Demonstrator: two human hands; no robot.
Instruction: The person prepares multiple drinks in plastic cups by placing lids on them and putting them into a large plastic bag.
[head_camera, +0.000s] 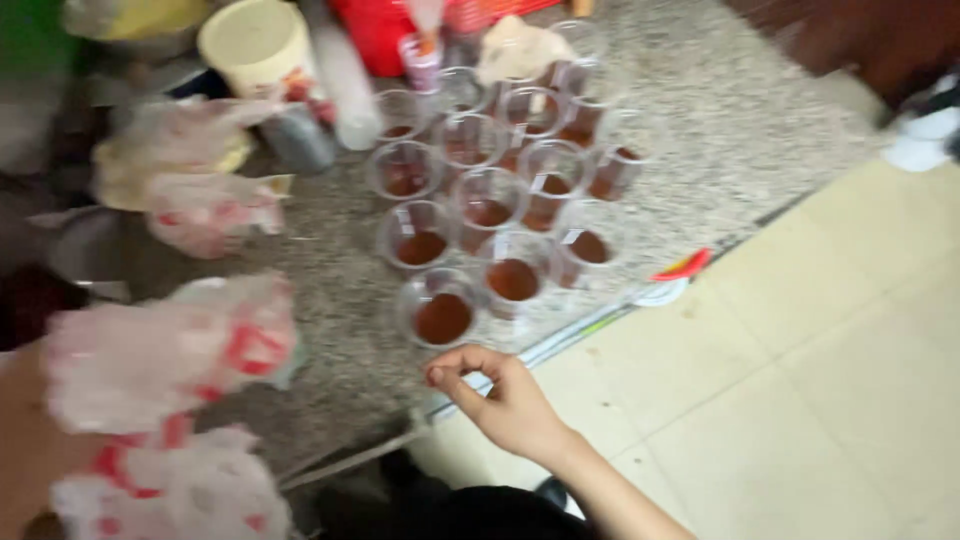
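A: Which hand was in the picture, and what was it doing?

B: One hand came up from the lower right, so I took it for the right hand. It was at the front edge of the counter, just below the nearest cup. The fingers were curled, with thumb and index tips close together. It held nothing that I could see, and it did not touch the cup.

A: And the left hand?

B: It was not in view.

A: What was in the cups?

B: A dark red-brown liquid, only at the bottom. The cups were clear plastic and stood packed together in rows, from the front edge toward the back of the counter. The nearest cup was at the front of this group.

A: What else was on the counter?

B: Along the left edge lay several thin plastic bags with red print, very blurred. At the back left corner stood a cream tub, and a red container next to it. Near the front edge, right of the cups, lay a small red and white thing; I could not tell what it was.

A: And below the counter?

B: A floor of pale tiles.
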